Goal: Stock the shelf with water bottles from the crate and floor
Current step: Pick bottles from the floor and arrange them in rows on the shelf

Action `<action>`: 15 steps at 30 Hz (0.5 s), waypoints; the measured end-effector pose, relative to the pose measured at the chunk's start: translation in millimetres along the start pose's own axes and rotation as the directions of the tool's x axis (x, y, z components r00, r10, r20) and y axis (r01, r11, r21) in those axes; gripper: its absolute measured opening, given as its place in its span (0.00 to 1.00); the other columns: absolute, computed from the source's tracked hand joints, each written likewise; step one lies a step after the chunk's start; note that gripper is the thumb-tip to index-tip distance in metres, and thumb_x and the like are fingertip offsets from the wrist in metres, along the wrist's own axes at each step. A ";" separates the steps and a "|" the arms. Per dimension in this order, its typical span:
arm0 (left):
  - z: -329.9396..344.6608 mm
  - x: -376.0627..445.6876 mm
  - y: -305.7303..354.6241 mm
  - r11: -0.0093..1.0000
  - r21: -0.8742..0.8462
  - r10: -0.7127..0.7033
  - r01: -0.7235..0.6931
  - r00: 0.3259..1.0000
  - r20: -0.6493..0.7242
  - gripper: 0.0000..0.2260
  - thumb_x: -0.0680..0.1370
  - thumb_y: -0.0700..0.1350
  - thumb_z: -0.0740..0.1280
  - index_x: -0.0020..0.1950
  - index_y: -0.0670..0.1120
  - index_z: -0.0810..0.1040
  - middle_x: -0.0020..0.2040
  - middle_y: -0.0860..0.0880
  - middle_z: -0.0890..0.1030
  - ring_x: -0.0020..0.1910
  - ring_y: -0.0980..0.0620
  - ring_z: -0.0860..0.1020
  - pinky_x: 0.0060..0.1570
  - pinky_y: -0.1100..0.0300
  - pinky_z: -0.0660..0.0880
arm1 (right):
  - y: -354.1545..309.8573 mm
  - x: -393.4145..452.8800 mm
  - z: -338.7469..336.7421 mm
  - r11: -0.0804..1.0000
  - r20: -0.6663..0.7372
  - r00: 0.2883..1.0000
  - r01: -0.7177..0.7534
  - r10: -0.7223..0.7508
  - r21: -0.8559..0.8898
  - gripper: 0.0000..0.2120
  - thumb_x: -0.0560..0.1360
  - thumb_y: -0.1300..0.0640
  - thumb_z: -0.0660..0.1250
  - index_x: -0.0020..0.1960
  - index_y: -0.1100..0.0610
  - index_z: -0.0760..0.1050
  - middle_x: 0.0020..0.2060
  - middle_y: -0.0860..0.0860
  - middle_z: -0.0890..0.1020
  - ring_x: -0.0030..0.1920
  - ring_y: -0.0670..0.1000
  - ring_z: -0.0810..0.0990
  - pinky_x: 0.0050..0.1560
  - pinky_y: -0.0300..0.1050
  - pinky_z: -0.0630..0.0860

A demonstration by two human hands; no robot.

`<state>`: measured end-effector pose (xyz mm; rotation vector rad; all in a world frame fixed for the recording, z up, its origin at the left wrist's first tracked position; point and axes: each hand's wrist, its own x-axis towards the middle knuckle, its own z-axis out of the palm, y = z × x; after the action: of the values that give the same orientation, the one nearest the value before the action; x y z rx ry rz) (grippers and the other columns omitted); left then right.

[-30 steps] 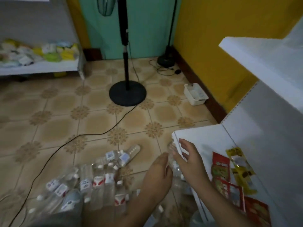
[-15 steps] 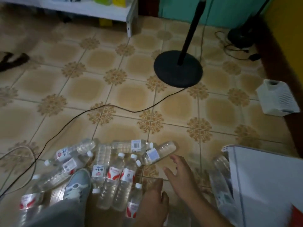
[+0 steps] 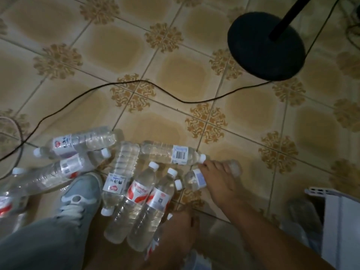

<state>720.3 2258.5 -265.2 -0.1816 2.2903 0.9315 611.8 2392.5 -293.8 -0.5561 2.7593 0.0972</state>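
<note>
Water bottles (image 3: 136,193) lie in a loose pile on the tiled floor (image 3: 175,78), near left of centre, most on their sides. Right hand (image 3: 218,178) reaches down at the pile's right edge, fingers wrapped around one lying bottle (image 3: 194,179), its cap pointing left. Left hand (image 3: 175,232) sits nearer, over the near ends of two red-labelled bottles; grip cannot be told. Grey shoe (image 3: 79,197) stands among the bottles. White shelf corner (image 3: 335,221) at near right. Black fan base (image 3: 265,45) far right, cord (image 3: 136,82) trailing left.
</note>
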 end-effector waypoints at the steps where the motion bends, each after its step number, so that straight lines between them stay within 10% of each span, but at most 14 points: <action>1: 0.6 0.0 -0.9 1.000 0.025 -0.011 0.011 1.000 -0.004 0.18 0.77 0.59 0.52 0.61 0.55 0.72 0.57 0.54 0.79 0.58 0.54 0.76 0.61 0.58 0.71 | -1.8 0.9 -4.6 1.000 0.019 1.000 -0.014 0.013 0.012 0.28 0.50 0.63 0.81 0.50 0.52 0.82 0.43 0.51 0.81 0.43 0.56 0.82 0.44 0.52 0.79; 5: -13.7 -7.1 7.0 0.991 -0.124 -0.031 0.038 0.998 0.060 0.19 0.75 0.55 0.54 0.63 0.53 0.74 0.59 0.53 0.79 0.59 0.53 0.76 0.62 0.58 0.71 | 2.9 -16.0 -32.6 0.948 0.089 0.984 -0.173 0.154 0.267 0.28 0.67 0.60 0.76 0.65 0.53 0.72 0.58 0.49 0.75 0.56 0.52 0.76 0.55 0.46 0.73; 12: -87.0 -59.0 105.3 0.927 -0.353 0.132 -0.131 0.991 -0.022 0.26 0.78 0.37 0.57 0.74 0.54 0.62 0.71 0.57 0.68 0.68 0.56 0.69 0.64 0.71 0.63 | 17.8 -110.8 -148.7 0.408 0.104 0.868 -0.330 0.485 0.852 0.24 0.70 0.56 0.77 0.62 0.45 0.72 0.56 0.43 0.79 0.56 0.46 0.78 0.55 0.52 0.79; 15: -120.3 -107.3 174.4 0.810 -0.507 0.301 -0.294 0.951 -0.072 0.30 0.75 0.30 0.56 0.65 0.63 0.63 0.56 0.73 0.68 0.55 0.66 0.71 0.45 0.84 0.64 | 22.8 -163.5 -222.9 0.377 0.031 0.849 -0.267 0.528 0.887 0.24 0.71 0.57 0.76 0.63 0.46 0.73 0.57 0.42 0.80 0.57 0.44 0.79 0.53 0.46 0.80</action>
<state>679.9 2295.3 -34.1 -0.0370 2.0402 1.6991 678.7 2444.6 -29.7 0.4494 2.5991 -1.3147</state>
